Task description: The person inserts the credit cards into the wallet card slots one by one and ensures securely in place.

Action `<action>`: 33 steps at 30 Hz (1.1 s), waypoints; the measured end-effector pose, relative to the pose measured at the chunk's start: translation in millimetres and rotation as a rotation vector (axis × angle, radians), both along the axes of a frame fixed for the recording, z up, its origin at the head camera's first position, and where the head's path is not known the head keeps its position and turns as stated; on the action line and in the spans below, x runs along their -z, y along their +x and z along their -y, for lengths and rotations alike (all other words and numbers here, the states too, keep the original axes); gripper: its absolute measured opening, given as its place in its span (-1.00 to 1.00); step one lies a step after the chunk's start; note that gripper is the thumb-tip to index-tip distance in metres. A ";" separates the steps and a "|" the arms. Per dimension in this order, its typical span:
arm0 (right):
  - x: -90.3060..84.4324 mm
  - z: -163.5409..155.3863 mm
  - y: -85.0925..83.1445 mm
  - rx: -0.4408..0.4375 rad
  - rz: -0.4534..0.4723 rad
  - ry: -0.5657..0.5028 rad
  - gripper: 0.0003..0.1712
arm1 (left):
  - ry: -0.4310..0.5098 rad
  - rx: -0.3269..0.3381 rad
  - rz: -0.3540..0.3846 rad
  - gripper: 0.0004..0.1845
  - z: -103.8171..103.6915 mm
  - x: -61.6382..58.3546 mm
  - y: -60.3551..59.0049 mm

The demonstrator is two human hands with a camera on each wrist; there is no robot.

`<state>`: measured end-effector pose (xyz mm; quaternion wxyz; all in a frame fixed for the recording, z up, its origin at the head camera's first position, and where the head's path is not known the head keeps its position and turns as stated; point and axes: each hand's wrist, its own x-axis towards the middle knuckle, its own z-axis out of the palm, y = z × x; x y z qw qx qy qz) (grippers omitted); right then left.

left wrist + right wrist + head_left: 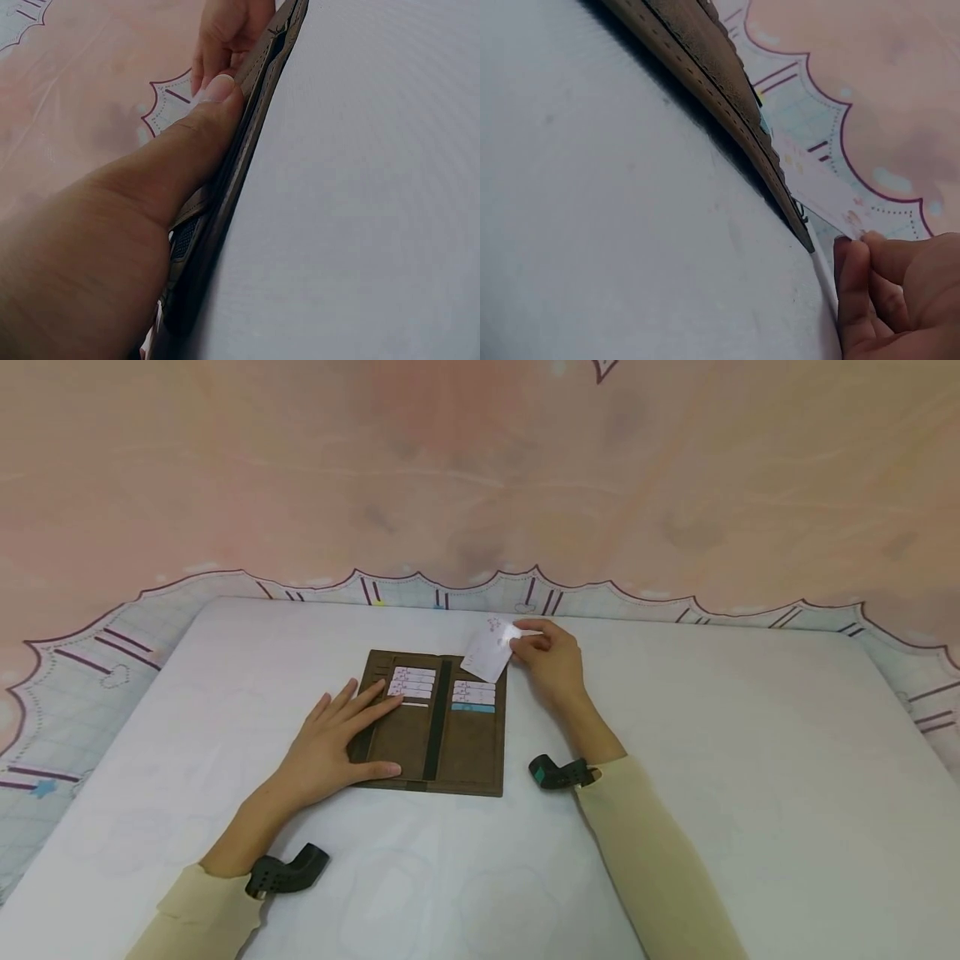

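Observation:
A brown wallet (468,756) lies spread flat on the white table, with a dark band down its middle. White cards (412,682) stick out of slots in its left half; more white cards and a blue card (473,707) show in the right half. My left hand (330,743) rests on the wallet's left side, fingers spread and thumb on its lower part. Between thumb and fingertips my right hand (553,662) pinches a white card (489,649) with a small printed pattern, tilted over the wallet's upper right corner. The right wrist view shows this pinch at the card's edge.
The white table (750,777) stretches around the wallet on all sides. Behind it hangs a pinkish patterned cloth (450,485) with a scalloped border. Black bands with camera mounts (288,870) sit on both wrists.

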<state>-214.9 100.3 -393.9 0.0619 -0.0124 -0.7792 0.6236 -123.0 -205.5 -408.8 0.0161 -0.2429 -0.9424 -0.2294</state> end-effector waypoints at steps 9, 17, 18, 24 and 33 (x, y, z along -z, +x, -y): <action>4.9 8.9 -4.2 0.008 0.004 0.202 -0.72 | -0.009 -0.006 0.012 -0.05 0.2 -0.9 2.2; 3.7 14.4 -5.0 0.043 -0.015 0.323 -0.74 | 0.003 -0.006 0.008 -0.08 -1.6 -3.6 3.1; 3.2 14.8 -5.0 0.044 -0.016 0.325 -0.74 | 0.004 -0.005 0.009 -0.08 -1.4 -4.0 3.1; 2.1 13.0 -4.5 0.026 -0.019 0.325 -0.75 | -0.010 -0.005 0.013 -0.08 -2.3 -5.8 2.7; 3.1 14.3 -4.8 -0.001 -0.060 0.369 -0.75 | -0.013 -0.012 0.015 -0.07 -1.8 -5.7 3.1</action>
